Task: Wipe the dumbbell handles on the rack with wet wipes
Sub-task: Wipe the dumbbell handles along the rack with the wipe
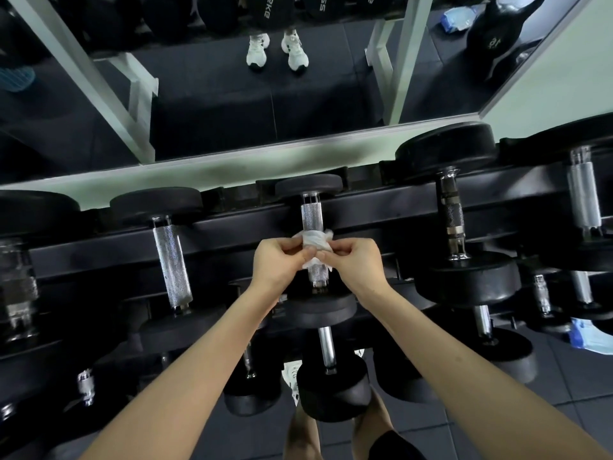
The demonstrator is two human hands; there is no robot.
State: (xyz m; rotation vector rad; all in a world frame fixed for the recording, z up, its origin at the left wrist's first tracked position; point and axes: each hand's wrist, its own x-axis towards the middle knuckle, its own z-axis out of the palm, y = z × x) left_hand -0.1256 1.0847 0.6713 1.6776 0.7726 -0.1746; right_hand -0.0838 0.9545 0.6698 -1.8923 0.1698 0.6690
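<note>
Left hand point(278, 260) and right hand point(353, 260) meet at centre, each pinching an end of the white wet wipe point(315, 241) with curled fingers. The wipe is wrapped around the knurled handle point(311, 215) of the middle dumbbell, which lies on the black rack point(232, 227) directly between both hands.

white wipe point(315, 242) is bunched around the knurled silver handle point(311, 215) of the middle dumbbell, top rack point(232, 224) row.

Weight marks in the mirror
Kettlebell point(491, 41) reads "16"; a dumbbell point(270, 11) end shows what looks like a reversed "2KG".
</note>
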